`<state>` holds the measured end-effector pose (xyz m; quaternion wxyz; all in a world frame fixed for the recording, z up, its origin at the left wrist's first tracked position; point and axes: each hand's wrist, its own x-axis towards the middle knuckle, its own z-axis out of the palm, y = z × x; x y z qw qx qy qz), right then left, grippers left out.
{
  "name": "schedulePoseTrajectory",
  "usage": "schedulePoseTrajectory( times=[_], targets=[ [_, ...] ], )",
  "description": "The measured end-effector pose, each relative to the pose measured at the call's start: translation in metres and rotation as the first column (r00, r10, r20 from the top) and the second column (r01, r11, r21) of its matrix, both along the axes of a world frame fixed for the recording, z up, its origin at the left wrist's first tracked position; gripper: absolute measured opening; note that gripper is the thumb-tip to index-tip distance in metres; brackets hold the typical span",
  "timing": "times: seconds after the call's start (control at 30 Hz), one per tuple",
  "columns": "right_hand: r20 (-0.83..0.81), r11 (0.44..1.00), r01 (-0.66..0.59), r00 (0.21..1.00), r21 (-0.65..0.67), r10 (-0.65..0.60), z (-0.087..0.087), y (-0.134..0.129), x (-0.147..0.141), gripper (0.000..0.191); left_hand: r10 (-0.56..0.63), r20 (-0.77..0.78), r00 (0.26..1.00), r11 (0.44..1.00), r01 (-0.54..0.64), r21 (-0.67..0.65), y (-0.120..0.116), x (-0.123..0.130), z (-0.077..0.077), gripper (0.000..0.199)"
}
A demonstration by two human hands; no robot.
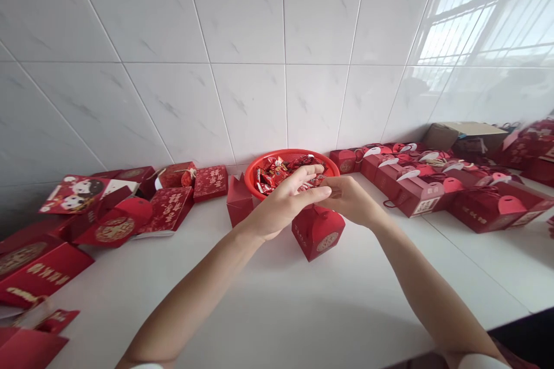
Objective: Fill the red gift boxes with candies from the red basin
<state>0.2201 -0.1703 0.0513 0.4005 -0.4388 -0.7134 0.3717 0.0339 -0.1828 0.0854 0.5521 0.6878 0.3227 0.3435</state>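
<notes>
A small red gift box (pixel 319 234) with a round gold emblem stands on the white counter (pixel 277 305), its top partly hidden by my hands. Over its left side reaches my left hand (pixel 288 199), fingers stretched out and apart, nothing seen in it. My right hand (pixel 352 199) is at the box's upper right, fingers bent towards the left hand; their tips are partly hidden, and what they hold cannot be made out. Just behind both hands is an orange-red plastic basket (pixel 255 164) of red-wrapped sweets (pixel 273 172).
An open red box (pixel 239 200) stands left of the basket. Red boxes and packets (pixel 167 210) lie in a pile at the left. Rows of red handled boxes (pixel 402 190) fill the right, with a cardboard box (pixel 467 132) behind. A tiled wall (pixel 246 98) bounds the back.
</notes>
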Motion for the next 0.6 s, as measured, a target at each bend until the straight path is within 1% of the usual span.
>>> schedulePoseTrajectory(
  times=[0.07, 0.13, 0.17, 0.2, 0.27, 0.3, 0.33, 0.4, 0.47, 0.53, 0.6],
  targets=[
    [-0.036, 0.995, 0.09, 0.995, 0.035, -0.089, -0.002, -0.001, -0.001, 0.031, -0.002, 0.048, 0.999, 1.0, 0.002, -0.001, -0.001, 0.004, -0.004, 0.058],
    [-0.094, 0.991, 0.128, 0.988, 0.051, -0.122, -0.002, -0.002, -0.001, 0.028, -0.002, 0.042, 0.999, 0.999, 0.0, 0.037, -0.002, 0.006, -0.012, 0.062],
    [-0.136, 0.989, 0.139, 0.982, 0.048, -0.131, -0.001, -0.003, -0.001, 0.026, 0.028, 0.014, 1.0, 0.996, -0.029, 0.089, -0.001, 0.007, -0.018, 0.064],
    [-0.183, 0.988, 0.149, 0.973, 0.035, -0.14, -0.001, -0.005, -0.001, 0.024, 0.082, -0.026, 0.996, 0.984, -0.077, 0.162, 0.0, 0.008, -0.026, 0.066],
    [-0.271, 0.987, 0.16, 0.95, -0.008, -0.156, 0.001, -0.008, -0.001, 0.021, 0.216, -0.103, 0.971, 0.928, -0.171, 0.332, 0.002, 0.012, -0.043, 0.068],
    [-0.305, 0.987, 0.158, 0.939, -0.028, -0.159, 0.001, -0.01, -0.001, 0.02, 0.261, -0.128, 0.957, 0.896, -0.191, 0.402, 0.004, 0.015, -0.052, 0.067],
    [-0.328, 0.987, 0.156, 0.931, -0.042, -0.161, 0.001, -0.011, 0.0, 0.02, 0.281, -0.145, 0.949, 0.872, -0.19, 0.45, 0.005, 0.017, -0.06, 0.065],
    [-0.354, 0.985, 0.17, 0.919, -0.038, -0.173, -0.001, -0.015, 0.005, 0.02, 0.268, -0.156, 0.951, 0.856, -0.16, 0.492, 0.006, 0.02, -0.072, 0.061],
    [-0.382, 0.977, 0.214, 0.902, -0.005, -0.2, -0.004, -0.019, 0.018, 0.021, 0.237, -0.132, 0.963, 0.855, -0.142, 0.498, 0.005, 0.018, -0.079, 0.057],
    [-0.414, 0.955, 0.293, 0.874, 0.034, -0.254, -0.007, -0.024, 0.039, 0.021, 0.212, -0.095, 0.973, 0.856, -0.139, 0.497, 0.005, 0.011, -0.083, 0.052],
    [-0.448, 0.911, 0.408, 0.826, 0.059, -0.341, -0.007, -0.031, 0.067, 0.022, 0.193, -0.081, 0.978, 0.862, -0.129, 0.489, 0.007, -0.002, -0.087, 0.042]
  ],
)
